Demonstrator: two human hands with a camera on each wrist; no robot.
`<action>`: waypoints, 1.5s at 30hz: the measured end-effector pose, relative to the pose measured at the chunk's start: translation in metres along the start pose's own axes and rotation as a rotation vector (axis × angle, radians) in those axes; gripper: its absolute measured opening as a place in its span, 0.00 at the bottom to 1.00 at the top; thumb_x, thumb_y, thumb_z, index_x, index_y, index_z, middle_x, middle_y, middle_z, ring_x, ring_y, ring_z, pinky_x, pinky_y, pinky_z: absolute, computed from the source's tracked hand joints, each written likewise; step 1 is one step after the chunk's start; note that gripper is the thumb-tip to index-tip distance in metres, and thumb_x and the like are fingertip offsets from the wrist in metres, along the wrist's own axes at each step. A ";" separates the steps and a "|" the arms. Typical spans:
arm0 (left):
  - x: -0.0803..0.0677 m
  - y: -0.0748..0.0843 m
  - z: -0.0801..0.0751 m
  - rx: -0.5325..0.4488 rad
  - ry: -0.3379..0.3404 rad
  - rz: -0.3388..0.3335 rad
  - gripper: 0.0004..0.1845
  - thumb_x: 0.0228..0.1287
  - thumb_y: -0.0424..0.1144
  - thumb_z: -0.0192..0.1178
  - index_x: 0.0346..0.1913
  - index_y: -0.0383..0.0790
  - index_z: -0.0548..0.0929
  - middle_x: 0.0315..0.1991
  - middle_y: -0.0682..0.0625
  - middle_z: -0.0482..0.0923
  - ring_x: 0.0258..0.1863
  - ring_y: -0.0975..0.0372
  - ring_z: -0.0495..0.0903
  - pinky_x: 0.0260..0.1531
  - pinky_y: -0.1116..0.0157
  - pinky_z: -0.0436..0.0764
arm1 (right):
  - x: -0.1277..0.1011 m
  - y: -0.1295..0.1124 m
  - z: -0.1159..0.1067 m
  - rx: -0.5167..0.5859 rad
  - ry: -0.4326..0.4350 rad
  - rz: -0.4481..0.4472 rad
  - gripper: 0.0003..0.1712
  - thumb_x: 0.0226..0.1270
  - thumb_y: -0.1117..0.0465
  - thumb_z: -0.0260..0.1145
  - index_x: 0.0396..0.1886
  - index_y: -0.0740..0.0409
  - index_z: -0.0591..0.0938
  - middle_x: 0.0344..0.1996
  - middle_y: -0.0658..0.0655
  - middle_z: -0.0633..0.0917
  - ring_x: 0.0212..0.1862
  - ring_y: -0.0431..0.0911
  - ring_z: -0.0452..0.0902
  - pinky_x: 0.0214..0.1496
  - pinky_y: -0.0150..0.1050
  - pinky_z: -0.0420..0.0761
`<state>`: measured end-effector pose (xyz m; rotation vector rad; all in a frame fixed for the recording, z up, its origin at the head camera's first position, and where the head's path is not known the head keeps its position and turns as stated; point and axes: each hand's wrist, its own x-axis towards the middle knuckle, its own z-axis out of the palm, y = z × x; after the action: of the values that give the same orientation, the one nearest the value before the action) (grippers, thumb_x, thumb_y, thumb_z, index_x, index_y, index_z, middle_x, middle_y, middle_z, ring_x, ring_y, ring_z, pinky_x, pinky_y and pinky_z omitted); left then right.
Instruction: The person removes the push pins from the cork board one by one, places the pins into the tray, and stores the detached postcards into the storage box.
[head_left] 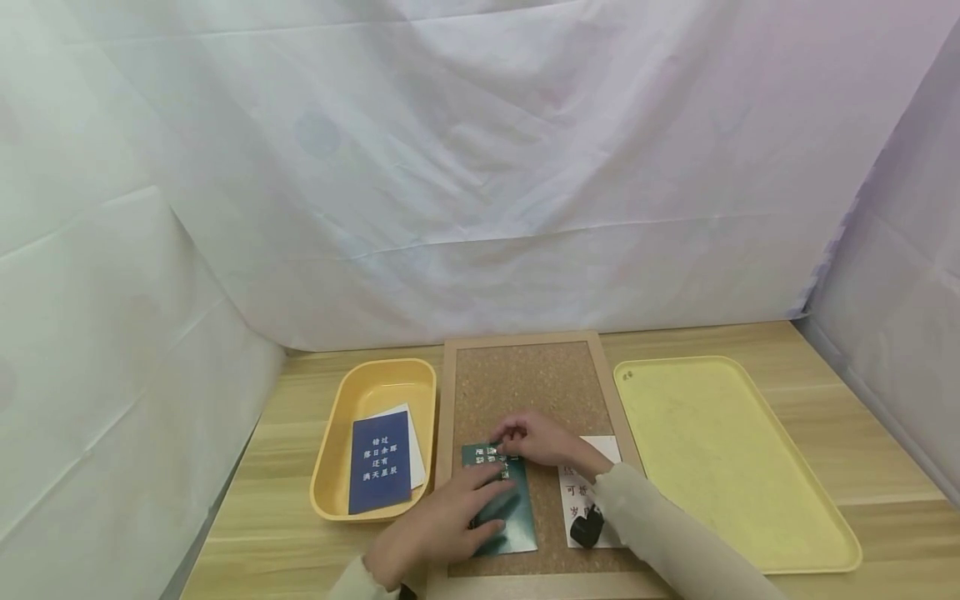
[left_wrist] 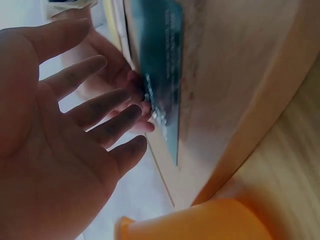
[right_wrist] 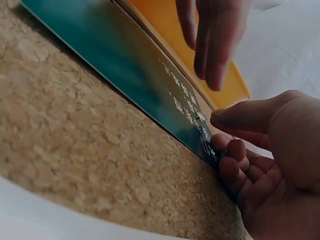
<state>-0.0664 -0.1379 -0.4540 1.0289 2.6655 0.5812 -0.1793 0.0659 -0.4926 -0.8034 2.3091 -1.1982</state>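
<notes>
Wooden table, white sheet backdrop; dark green card (head_left: pixel 501 500) lies on the cork board (head_left: pixel 525 383), left hand (head_left: pixel 442 525) flat, fingers spread, pressing it. Right hand (head_left: pixel 536 439) pinches a silver pin (right_wrist: pixel 201 116) at the card's far edge. Risk: card skews if the left hand lifts; pin tip depth hidden.

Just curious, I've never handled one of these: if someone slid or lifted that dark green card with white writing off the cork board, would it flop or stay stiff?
The dark green card lies flat, so it looks thin, light and probably bendy. The grainy cork board likely resists sliding. A metal pin at its top may hold it.
</notes>
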 end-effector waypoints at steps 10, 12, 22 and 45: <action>0.001 0.003 0.011 0.041 -0.107 -0.054 0.28 0.74 0.51 0.53 0.75 0.55 0.65 0.77 0.45 0.56 0.76 0.49 0.55 0.71 0.45 0.61 | -0.001 0.003 0.000 -0.033 -0.004 -0.003 0.10 0.68 0.64 0.66 0.44 0.47 0.88 0.37 0.42 0.85 0.34 0.39 0.74 0.34 0.34 0.76; 0.001 0.003 0.013 0.050 -0.120 -0.063 0.29 0.74 0.52 0.52 0.75 0.57 0.64 0.78 0.45 0.55 0.77 0.49 0.53 0.72 0.44 0.60 | -0.001 0.002 0.001 -0.045 -0.004 -0.011 0.11 0.68 0.64 0.66 0.44 0.47 0.89 0.39 0.42 0.86 0.37 0.39 0.75 0.37 0.34 0.77; -0.001 0.002 0.020 0.112 -0.141 -0.080 0.30 0.74 0.55 0.51 0.76 0.61 0.61 0.79 0.47 0.50 0.78 0.50 0.50 0.73 0.45 0.59 | -0.001 0.002 0.003 -0.100 0.007 -0.036 0.10 0.66 0.63 0.68 0.43 0.45 0.90 0.41 0.41 0.86 0.49 0.40 0.79 0.50 0.41 0.79; 0.001 0.002 0.021 0.079 -0.179 -0.108 0.31 0.73 0.57 0.51 0.76 0.63 0.60 0.79 0.50 0.50 0.79 0.52 0.49 0.73 0.43 0.57 | 0.005 -0.001 0.008 -0.038 0.047 0.028 0.06 0.63 0.64 0.71 0.29 0.48 0.89 0.29 0.43 0.85 0.32 0.40 0.76 0.32 0.33 0.76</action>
<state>-0.0588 -0.1298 -0.4725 0.9041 2.5836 0.3471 -0.1779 0.0577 -0.4968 -0.7613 2.3799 -1.1771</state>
